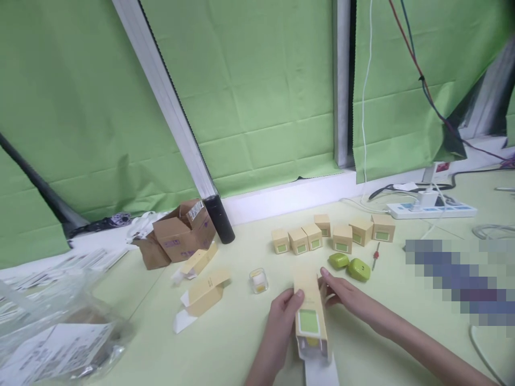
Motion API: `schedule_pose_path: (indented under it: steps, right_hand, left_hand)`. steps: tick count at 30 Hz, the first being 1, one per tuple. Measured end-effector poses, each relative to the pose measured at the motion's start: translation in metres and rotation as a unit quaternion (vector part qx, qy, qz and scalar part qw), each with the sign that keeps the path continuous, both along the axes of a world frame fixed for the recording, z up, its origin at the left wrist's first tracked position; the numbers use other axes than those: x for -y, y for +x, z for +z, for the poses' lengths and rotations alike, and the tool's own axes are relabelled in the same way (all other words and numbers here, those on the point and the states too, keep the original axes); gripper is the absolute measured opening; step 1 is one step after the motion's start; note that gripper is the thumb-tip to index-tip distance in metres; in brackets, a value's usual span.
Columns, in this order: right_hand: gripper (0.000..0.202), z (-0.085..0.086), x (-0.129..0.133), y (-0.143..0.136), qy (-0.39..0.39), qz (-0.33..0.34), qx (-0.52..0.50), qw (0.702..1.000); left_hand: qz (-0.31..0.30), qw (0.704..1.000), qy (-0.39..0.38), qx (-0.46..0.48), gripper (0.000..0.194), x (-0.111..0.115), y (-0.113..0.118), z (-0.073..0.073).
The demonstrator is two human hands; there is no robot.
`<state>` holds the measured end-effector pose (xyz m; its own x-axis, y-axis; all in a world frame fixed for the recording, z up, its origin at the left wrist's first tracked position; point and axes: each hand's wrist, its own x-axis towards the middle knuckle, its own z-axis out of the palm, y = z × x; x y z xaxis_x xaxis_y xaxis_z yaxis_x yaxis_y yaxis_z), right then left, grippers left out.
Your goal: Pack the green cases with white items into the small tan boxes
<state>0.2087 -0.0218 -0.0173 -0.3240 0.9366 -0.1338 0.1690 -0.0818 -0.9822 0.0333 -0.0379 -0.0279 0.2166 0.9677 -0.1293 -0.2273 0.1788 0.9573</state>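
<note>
A pale yellow cardboard box (308, 300) with a green square on it lies in front of me. Its near end is open; clear plastic and something yellow-green show inside, and a white flap (321, 372) hangs out. My left hand (284, 316) grips the box from the left, thumb on top. Around its right side, near the far end, curl the fingers of my right hand (338, 292), partly hidden by the box. Two lime-green rounded cases (359, 269) lie just beyond my right hand. To the left of the box sits a small clear case (258, 280) with white and yellow contents.
Several small closed boxes (341, 239) stand behind. A red-handled screwdriver (376, 256) lies right of them. Two opened yellow boxes (205, 292), a brown carton (185, 230), a black cylinder (219, 219) and a plastic bag (64, 338) are leftward. A power strip (434, 210) with cables is back right.
</note>
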Motion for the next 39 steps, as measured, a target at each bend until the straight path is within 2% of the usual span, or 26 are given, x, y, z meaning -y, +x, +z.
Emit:
schedule_pose_path:
  steps: [2,4,5,6,8,10,12,14,17,19,22,25,28,30,34,36,39]
  right_hand:
    - [0.066,-0.003,0.004,0.001,0.08,-0.003,0.035,0.996]
    - [0.083,-0.006,0.008,0.003,0.225,0.074,0.096,0.967]
    - [0.086,-0.007,0.011,0.003,0.298,0.128,0.131,0.937]
    - [0.079,-0.007,0.013,0.002,0.363,0.18,0.167,0.899]
    - [0.054,-0.009,0.017,-0.002,0.47,0.236,0.231,0.819]
    - [0.05,-0.011,0.019,-0.007,0.551,0.221,0.269,0.758]
    - [0.052,-0.013,0.019,-0.012,0.594,0.185,0.281,0.731]
    - [0.05,-0.013,0.019,-0.014,0.599,0.153,0.279,0.735]
    - [0.042,-0.012,0.02,-0.015,0.575,0.139,0.265,0.762]
    - [0.035,-0.01,0.022,-0.015,0.527,0.13,0.248,0.802]
    - [0.025,-0.008,0.024,-0.015,0.413,0.113,0.213,0.879]
    - [0.022,-0.008,0.024,-0.015,0.331,0.083,0.192,0.92]
    - [0.022,-0.011,0.024,-0.014,0.347,0.054,0.197,0.915]
    - [0.024,-0.014,0.024,-0.014,0.385,0.054,0.21,0.897]
    - [0.023,-0.02,0.024,-0.016,0.456,0.095,0.223,0.857]
    - [0.024,-0.021,0.023,-0.018,0.464,0.078,0.193,0.861]
    - [0.031,-0.022,0.018,-0.017,0.416,0.022,0.148,0.897]
  left_hand:
    - [0.041,0.998,-0.011,0.044,0.045,0.001,-0.001,0.001]
    - [0.089,0.992,-0.021,0.085,0.05,0.001,-0.004,0.001]
    - [0.108,0.989,-0.028,0.096,0.052,0.001,-0.007,0.001]
    - [0.126,0.986,-0.035,0.099,0.054,0.0,-0.009,0.001]
    - [0.153,0.983,-0.045,0.087,0.054,0.001,-0.011,0.002]
    - [0.15,0.985,-0.042,0.072,0.049,0.003,-0.01,0.004]
    - [0.125,0.989,-0.04,0.067,0.044,0.005,-0.008,0.005]
    - [0.097,0.992,-0.043,0.074,0.043,0.006,-0.006,0.005]
    - [0.08,0.992,-0.047,0.086,0.041,0.007,-0.004,0.004]
    - [0.07,0.992,-0.046,0.093,0.038,0.007,-0.004,0.004]
    - [0.066,0.993,-0.037,0.085,0.036,0.007,-0.003,0.004]
    - [0.072,0.996,-0.031,0.052,0.037,0.007,-0.003,0.006]
    - [0.055,0.997,-0.021,0.04,0.037,0.007,-0.002,0.008]
    - [0.045,0.998,-0.019,0.044,0.036,0.007,-0.002,0.009]
    - [0.05,0.999,0.001,0.019,0.035,0.006,-0.001,0.004]
    - [0.049,0.999,0.005,-0.003,0.035,0.005,-0.001,0.002]
    - [0.038,0.999,-0.007,-0.011,0.038,0.004,-0.003,0.003]
